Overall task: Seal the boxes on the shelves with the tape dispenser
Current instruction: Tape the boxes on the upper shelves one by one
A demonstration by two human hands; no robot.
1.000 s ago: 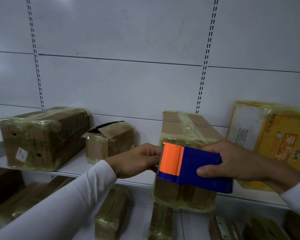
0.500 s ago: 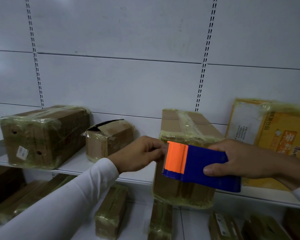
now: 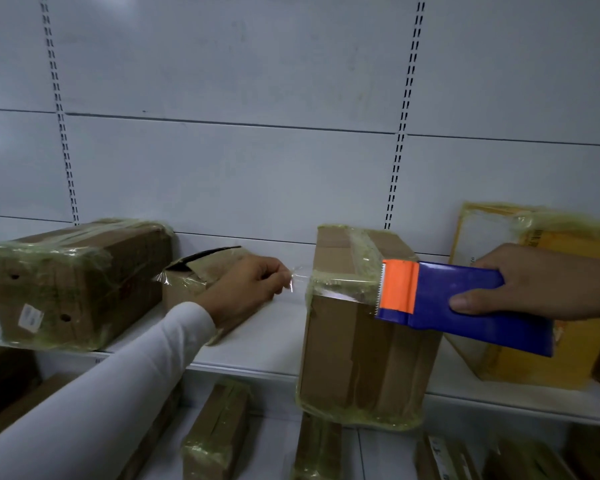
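Observation:
My right hand [image 3: 541,282] grips a blue tape dispenser [image 3: 465,303] with an orange cutter end, held in front of the upper right of a tall brown box [image 3: 357,348] that overhangs the shelf edge. My left hand [image 3: 246,289] pinches the free end of a clear tape strip [image 3: 302,280], which stretches from the dispenser leftward across the box's top front edge. Behind my left hand sits a small brown box [image 3: 191,271] with a lifted flap.
A large tape-wrapped brown box [image 3: 73,282] stands at the shelf's left, a yellow box [image 3: 548,341] at its right behind the dispenser. The white shelf [image 3: 257,344] has a slotted back wall. Several wrapped boxes lie on the lower shelf [image 3: 219,434].
My hands have moved apart: the left one pulled the tape end leftward, the dispenser shifted right and up. A clear strip now spans the gap in front of the tall box.

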